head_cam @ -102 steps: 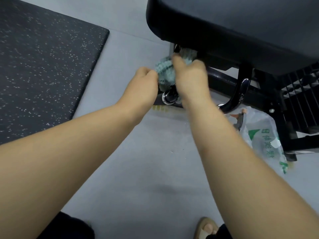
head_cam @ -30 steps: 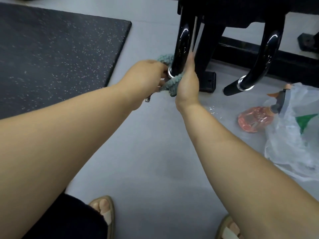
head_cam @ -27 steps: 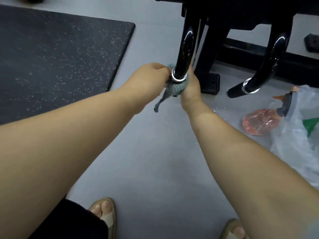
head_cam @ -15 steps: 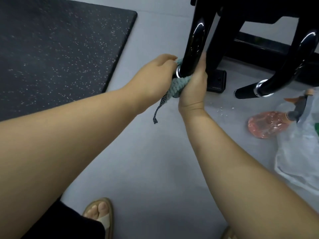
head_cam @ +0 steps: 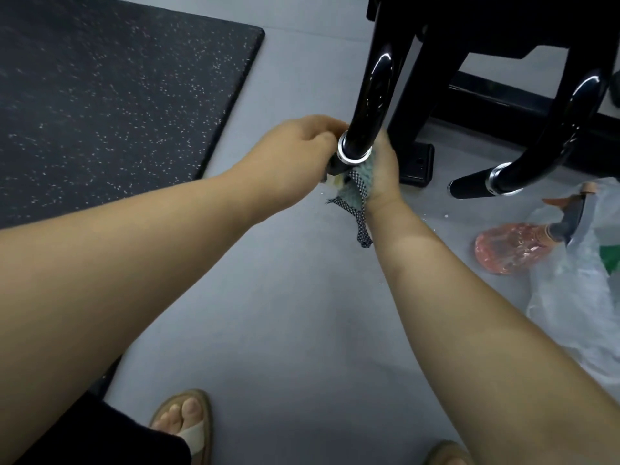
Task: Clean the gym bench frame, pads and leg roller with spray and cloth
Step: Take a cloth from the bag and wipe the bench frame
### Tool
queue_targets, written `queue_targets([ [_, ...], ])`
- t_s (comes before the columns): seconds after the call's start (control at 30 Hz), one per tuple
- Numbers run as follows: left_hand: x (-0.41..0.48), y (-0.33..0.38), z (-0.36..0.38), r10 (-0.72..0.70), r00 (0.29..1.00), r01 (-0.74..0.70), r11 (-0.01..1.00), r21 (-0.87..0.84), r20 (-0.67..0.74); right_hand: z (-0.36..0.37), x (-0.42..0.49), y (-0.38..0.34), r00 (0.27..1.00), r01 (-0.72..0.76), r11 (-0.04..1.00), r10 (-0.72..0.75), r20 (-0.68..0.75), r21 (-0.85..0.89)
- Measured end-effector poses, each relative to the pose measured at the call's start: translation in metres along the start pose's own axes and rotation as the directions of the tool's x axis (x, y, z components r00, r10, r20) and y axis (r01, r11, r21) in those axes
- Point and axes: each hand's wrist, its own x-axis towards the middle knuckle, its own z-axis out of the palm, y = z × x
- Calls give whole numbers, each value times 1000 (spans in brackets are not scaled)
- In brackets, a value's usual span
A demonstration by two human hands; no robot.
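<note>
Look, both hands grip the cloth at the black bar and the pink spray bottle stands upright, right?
No. In the head view the pink spray bottle lies on its side on the floor. The left hand and right hand do grip the cloth at the black bar.

A smooth pale grey floor [head_cam: 285, 313] is seen across most of the view, softly and evenly lit. A black rubber mat [head_cam: 107, 95], flecked with white and rounded at its corner, is laid flat at the upper left. A crumpled translucent plastic bag [head_cam: 577, 313] with green print is spread on the floor at the right edge.
</note>
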Motion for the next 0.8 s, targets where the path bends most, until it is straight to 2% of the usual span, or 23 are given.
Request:
queue_targets([
  [0.13,10,2,-5,-41,982,14,989,-148,-185,9,-8,7,972,216,976,-212,-97,32],
  [0.23,13,-6,-2,-76,984,68,996,-52,-164,12,-2,27,915,366,929,-348,-202,56],
  [0.3,12,-12,0,-140,987,139,990,-20,-78,8,6,35,925,297,953,-272,-266,60],
  [0.37,11,-15,1,-208,978,207,976,-61,-4,2,15,39,952,142,987,-117,-282,71],
  [0.43,10,-13,1,-233,972,233,968,-97,9,-1,14,39,963,95,986,-56,-264,136],
  [0.6,11,-8,-9,-205,977,195,971,-140,-61,16,-8,24,943,218,971,-184,-278,97],
  [0.67,10,-5,-10,-203,975,186,968,-166,-93,27,-19,15,913,328,943,-300,-275,58],
  [0.73,9,-1,-10,-192,975,171,971,-170,-116,30,-27,17,861,429,902,-426,-279,-54],
  [0.8,7,0,-7,-201,973,185,973,-136,-113,29,-31,21,837,472,877,-479,-266,-95],
])
